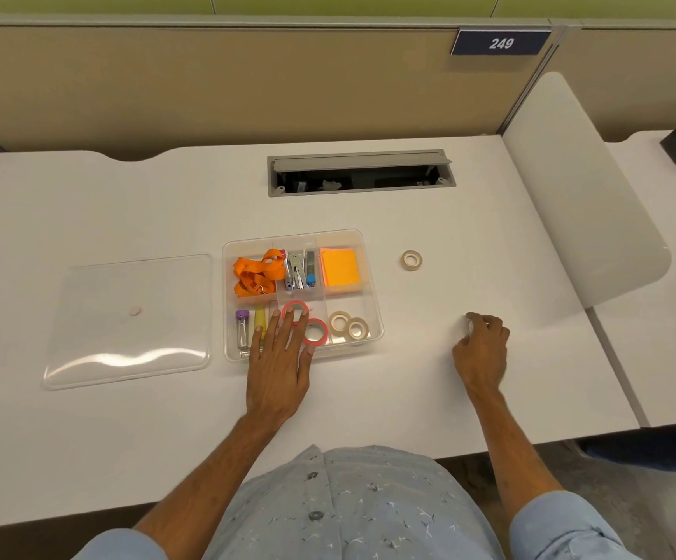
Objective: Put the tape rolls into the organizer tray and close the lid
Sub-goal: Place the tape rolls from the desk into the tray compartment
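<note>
The left hand [282,363] was laid flat and open, palm down, over the front edge of the clear organizer tray [370,272], its fingertips spread across the middle front compartment. Two pink tape rolls [315,331] were seen in that compartment, one partly covered by the fingers and the other just beside them. The right hand [483,349] was curled on the bench [86,204] well to the right of the tray, its fingers closed around a small pale tape roll [471,326] that was mostly hidden by them. In the right front compartment two beige tape rolls [348,325] were lying side by side, touching. In the left front compartment a small vial with a purple cap [242,329] and a yellow item [261,319] were kept. Across the back row an orange lanyard [253,274], a stapler with other small tools [300,270] and a pad of orange sticky notes [340,267] were stored in separate compartments. One more beige tape roll [411,260] was left flat on the bench, apart from the tray, to its right. The clear lid [130,321] was lying flat on the bench just left of the tray, off it. A cable hatch [360,171] was set into the bench behind the tray.
</note>
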A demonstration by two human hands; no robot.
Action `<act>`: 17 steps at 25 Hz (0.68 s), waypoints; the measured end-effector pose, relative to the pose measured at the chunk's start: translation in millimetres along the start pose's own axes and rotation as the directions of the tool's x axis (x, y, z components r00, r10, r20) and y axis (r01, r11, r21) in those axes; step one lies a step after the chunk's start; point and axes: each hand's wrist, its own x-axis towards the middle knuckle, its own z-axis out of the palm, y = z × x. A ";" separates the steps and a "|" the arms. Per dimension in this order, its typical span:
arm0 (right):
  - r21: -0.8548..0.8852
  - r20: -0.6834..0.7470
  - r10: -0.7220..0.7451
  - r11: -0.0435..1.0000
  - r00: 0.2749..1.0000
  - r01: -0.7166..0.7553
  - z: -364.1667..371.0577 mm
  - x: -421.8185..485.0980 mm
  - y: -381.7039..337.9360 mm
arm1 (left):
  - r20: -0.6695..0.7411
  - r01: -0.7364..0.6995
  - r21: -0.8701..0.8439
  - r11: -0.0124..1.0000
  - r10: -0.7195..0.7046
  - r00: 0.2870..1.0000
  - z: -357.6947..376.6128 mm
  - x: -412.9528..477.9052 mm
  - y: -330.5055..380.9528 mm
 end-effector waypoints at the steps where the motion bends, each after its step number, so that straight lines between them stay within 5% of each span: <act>1: 0.009 -0.004 -0.007 1.000 1.000 0.007 0.9 -0.2 -2.3 | 0.002 0.001 -0.003 1.000 -0.001 1.000 -0.3 1.0 0.5; 10: 0.213 0.036 -0.166 0.965 0.985 0.155 12.6 -12.2 -45.8 | 0.035 0.011 -0.013 1.000 -0.011 0.999 1.0 -2.3 -1.1; 14: 0.235 -0.106 -0.430 0.865 0.897 0.443 19.6 -25.8 -74.0 | 0.039 0.018 -0.022 1.000 -0.017 0.999 0.5 -2.7 -1.3; 17: 0.188 -0.042 -0.555 0.812 0.831 0.552 23.9 -32.1 -91.1 | 0.039 0.017 -0.021 1.000 -0.017 0.999 0.2 -2.2 -0.2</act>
